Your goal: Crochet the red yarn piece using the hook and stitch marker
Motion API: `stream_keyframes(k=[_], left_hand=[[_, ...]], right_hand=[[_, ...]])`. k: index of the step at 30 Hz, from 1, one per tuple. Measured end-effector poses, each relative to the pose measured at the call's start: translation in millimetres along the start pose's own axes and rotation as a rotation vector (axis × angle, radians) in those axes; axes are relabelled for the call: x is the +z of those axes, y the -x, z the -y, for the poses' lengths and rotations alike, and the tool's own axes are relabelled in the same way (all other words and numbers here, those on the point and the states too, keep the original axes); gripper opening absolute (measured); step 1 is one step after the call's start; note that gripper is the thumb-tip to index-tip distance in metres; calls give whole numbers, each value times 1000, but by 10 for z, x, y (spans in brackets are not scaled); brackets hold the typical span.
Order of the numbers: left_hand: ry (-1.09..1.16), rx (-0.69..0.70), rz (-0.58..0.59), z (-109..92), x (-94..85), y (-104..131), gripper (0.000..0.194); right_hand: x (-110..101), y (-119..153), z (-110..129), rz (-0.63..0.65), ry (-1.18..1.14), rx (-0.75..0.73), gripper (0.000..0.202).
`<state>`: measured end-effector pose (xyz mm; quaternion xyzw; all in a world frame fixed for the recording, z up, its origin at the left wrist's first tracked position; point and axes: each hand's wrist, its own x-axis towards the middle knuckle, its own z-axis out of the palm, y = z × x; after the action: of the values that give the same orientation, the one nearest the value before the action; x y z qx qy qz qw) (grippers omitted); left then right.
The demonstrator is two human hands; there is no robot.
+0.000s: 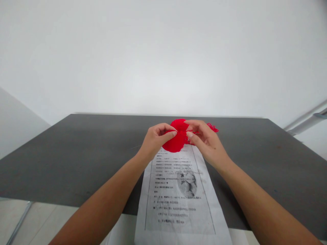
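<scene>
A round red crocheted piece (173, 141), gathered at its middle, is held up over the far end of a printed sheet. My left hand (158, 136) pinches it near the gathered centre, thumb and forefinger together. From the other side, my right hand (204, 137) has its thumb and forefinger closed at the centre's right edge, where a thin red strand shows. Whether those fingertips grip the strand or the crocheted fabric is too small to tell. Loose red yarn (212, 127) lies in loops behind my right hand.
The printed paper sheet (176, 211), with lines of text and a dark picture, runs toward me and hangs past the near edge of the dark grey table (76, 160). A white wall (153, 61) stands behind the table. A metal tube (309, 124) is at the right.
</scene>
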<state>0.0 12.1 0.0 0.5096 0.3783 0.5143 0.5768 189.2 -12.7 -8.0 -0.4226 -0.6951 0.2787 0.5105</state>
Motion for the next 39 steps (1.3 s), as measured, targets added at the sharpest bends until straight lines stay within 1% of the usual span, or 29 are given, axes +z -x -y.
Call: stream_keyframes(k=[1, 2, 3, 4, 5, 7, 8, 10, 15, 18, 22, 25, 28, 31, 34, 36, 39], left_hand=[[52, -19, -85, 13, -21, -35, 21], [79, -15, -140, 24, -45, -71, 22], [94, -15, -172, 34, -72, -107, 22], [110, -13, -205, 42, -99, -140, 23], [123, -13, -229, 48, -123, -166, 24], [136, -13, -258, 54, -157, -198, 27], [139, -13, -266, 55, -166, -205, 28], [137, -10, -272, 57, -169, -206, 29], [108, 13, -248, 67, -146, -197, 25], [77, 38, -206, 74, -127, -184, 22], [36, 65, -152, 68, -90, -144, 17], [17, 74, -123, 51, -60, -109, 16], [5, 86, -95, 36, -40, -79, 17], [-9, 109, -76, 25, -27, -57, 16], [-54, 162, -61, 16, -15, -39, 14], [-82, 188, -39, 8, -5, -26, 13], [-83, 163, 7, -4, 10, -5, 14]], right_hand=[[4, 0, -13, -43, 44, -11, 23], [9, 1, -27, -61, 117, -24, 25], [16, 4, -42, -42, 210, -38, 20], [27, 9, -56, 9, 307, -52, 13], [45, 17, -72, 87, 390, -65, 7], [99, 37, -103, 267, 480, -87, 12], [134, 48, -120, 326, 498, -89, 13], [211, 65, -154, 407, 554, -79, 13], [351, 56, -217, 495, 661, -30, 11], [379, 40, -218, 532, 677, -16, 12], [384, 55, -203, 543, 651, -7, 12], [368, 87, -191, 525, 589, -4, 16], [315, 98, -161, 460, 503, -2, 21], [215, 67, -125, 334, 413, 9, 20], [97, 11, -117, 191, 310, 37, 17], [30, -25, -123, 109, 235, 64, 21], [-38, -62, -98, 2, 130, 104, 27]])
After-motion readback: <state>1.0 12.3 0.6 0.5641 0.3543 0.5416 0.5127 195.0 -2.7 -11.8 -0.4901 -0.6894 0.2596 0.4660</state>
